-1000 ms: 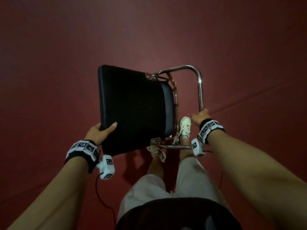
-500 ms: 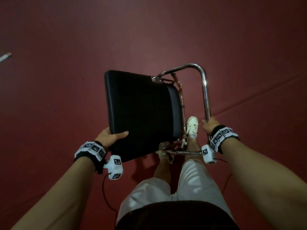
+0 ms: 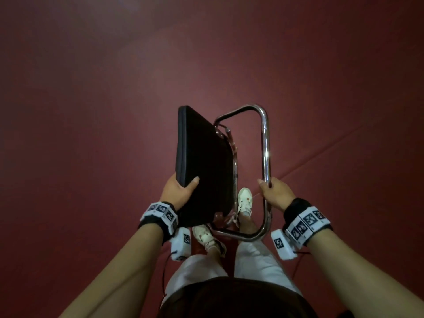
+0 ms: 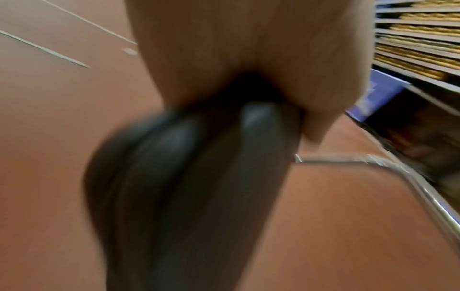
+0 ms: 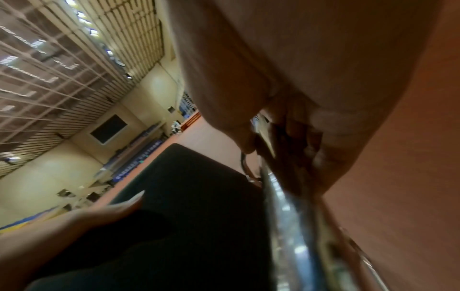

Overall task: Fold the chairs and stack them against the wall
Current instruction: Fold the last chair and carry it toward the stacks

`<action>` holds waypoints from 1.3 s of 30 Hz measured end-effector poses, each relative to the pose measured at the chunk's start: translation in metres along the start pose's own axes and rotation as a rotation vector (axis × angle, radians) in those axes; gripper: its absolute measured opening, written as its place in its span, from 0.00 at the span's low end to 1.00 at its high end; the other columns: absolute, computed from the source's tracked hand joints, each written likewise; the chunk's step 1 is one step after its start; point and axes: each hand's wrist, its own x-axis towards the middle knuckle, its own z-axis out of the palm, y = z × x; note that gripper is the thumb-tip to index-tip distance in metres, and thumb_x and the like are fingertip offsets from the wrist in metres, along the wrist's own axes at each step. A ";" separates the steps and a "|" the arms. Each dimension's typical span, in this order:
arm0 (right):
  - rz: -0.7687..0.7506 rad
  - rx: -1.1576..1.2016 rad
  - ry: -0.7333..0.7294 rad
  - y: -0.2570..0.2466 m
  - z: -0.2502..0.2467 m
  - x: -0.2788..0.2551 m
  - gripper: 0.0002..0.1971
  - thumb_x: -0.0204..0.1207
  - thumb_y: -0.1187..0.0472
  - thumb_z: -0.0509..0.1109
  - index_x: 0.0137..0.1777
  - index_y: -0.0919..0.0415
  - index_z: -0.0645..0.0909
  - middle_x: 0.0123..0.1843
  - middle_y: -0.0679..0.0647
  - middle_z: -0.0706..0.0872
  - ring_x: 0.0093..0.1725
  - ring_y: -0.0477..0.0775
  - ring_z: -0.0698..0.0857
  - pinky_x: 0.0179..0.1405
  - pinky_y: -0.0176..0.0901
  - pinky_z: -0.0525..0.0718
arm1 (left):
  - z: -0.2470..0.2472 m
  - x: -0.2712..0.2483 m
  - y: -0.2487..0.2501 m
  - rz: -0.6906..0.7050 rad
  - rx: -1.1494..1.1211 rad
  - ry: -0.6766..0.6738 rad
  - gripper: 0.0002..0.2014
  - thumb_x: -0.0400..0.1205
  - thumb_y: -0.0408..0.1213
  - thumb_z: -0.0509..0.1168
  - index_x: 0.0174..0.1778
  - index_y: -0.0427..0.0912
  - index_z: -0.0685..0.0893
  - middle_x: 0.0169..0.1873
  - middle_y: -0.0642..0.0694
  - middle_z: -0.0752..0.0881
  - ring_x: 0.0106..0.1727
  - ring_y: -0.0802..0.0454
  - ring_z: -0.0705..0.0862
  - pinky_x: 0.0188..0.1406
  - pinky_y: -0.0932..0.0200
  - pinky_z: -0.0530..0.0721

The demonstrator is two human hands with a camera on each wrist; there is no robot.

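Left hand (image 3: 177, 194) grips the near corner of the black seat cushion (image 3: 202, 161), thumb laid over its top face and the rest of the fingers hidden beneath; the left wrist view, blurred, shows the palm (image 4: 239, 59) pressed on the cushion's rounded edge (image 4: 199, 177). Right hand (image 3: 274, 192) is curled round the chrome tube frame (image 3: 265, 143) on the chair's right side, fingers wrapped about the bar in the right wrist view (image 5: 293, 141). The chair hangs off the red floor (image 3: 91, 134) in front of the person's 2 pale shoes (image 3: 245, 198). Compared with 0.5 s ago, the seat has swung up toward the frame: it showed a broad face then and now stands nearly on edge, and both hands sit lower and closer together in the head view
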 end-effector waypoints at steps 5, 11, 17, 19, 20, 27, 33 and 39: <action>-0.102 -0.003 -0.006 -0.022 0.004 -0.027 0.17 0.86 0.42 0.59 0.50 0.56 0.76 0.42 0.47 0.82 0.46 0.53 0.83 0.43 0.45 0.76 | 0.073 -0.023 0.052 0.065 0.084 -0.046 0.48 0.69 0.81 0.57 0.75 0.47 0.74 0.64 0.42 0.86 0.63 0.42 0.86 0.64 0.46 0.85; 0.004 0.142 0.046 -0.003 -0.008 -0.031 0.27 0.87 0.37 0.51 0.59 0.60 0.78 0.53 0.55 0.85 0.52 0.57 0.85 0.47 0.47 0.80 | 0.105 -0.025 0.096 0.192 0.277 -0.136 0.48 0.75 0.79 0.54 0.81 0.44 0.68 0.67 0.40 0.84 0.65 0.39 0.84 0.60 0.48 0.83; 0.082 0.606 0.005 0.007 -0.022 -0.036 0.49 0.67 0.14 0.42 0.72 0.46 0.81 0.68 0.54 0.86 0.66 0.56 0.85 0.68 0.58 0.82 | 0.144 -0.037 0.120 0.282 0.299 -0.236 0.40 0.79 0.77 0.45 0.76 0.50 0.71 0.61 0.42 0.88 0.60 0.40 0.87 0.59 0.45 0.83; 0.105 0.577 0.015 0.024 -0.044 -0.039 0.55 0.62 0.11 0.42 0.74 0.49 0.79 0.71 0.57 0.84 0.67 0.57 0.84 0.70 0.58 0.80 | 0.166 -0.040 0.137 0.326 0.367 -0.298 0.35 0.83 0.72 0.45 0.73 0.48 0.71 0.57 0.39 0.88 0.57 0.37 0.87 0.57 0.45 0.83; 0.137 0.523 0.023 0.032 -0.050 -0.038 0.59 0.61 0.10 0.44 0.76 0.55 0.76 0.74 0.58 0.81 0.70 0.58 0.82 0.71 0.56 0.79 | 0.173 -0.040 0.143 0.338 0.392 -0.337 0.32 0.84 0.70 0.45 0.68 0.47 0.72 0.54 0.38 0.88 0.54 0.35 0.86 0.56 0.44 0.83; 0.074 0.413 0.093 0.093 -0.101 -0.031 0.40 0.67 0.20 0.65 0.66 0.51 0.80 0.59 0.46 0.87 0.54 0.48 0.84 0.53 0.42 0.82 | 0.192 -0.002 0.191 0.098 0.324 -0.739 0.24 0.90 0.58 0.49 0.73 0.50 0.78 0.62 0.44 0.86 0.52 0.41 0.90 0.43 0.50 0.91; 0.060 0.380 0.073 0.136 -0.142 -0.010 0.35 0.62 0.24 0.69 0.62 0.46 0.81 0.52 0.42 0.88 0.48 0.45 0.87 0.45 0.40 0.87 | 0.226 0.046 0.290 0.851 0.749 -0.346 0.30 0.76 0.34 0.69 0.76 0.45 0.71 0.64 0.39 0.79 0.61 0.37 0.81 0.61 0.46 0.82; 0.076 0.358 0.018 0.173 -0.184 0.001 0.31 0.64 0.29 0.69 0.61 0.49 0.82 0.50 0.44 0.88 0.45 0.45 0.86 0.42 0.40 0.87 | 0.300 0.033 0.390 1.280 1.593 -0.356 0.52 0.67 0.38 0.76 0.84 0.65 0.54 0.85 0.41 0.51 0.84 0.33 0.50 0.76 0.23 0.60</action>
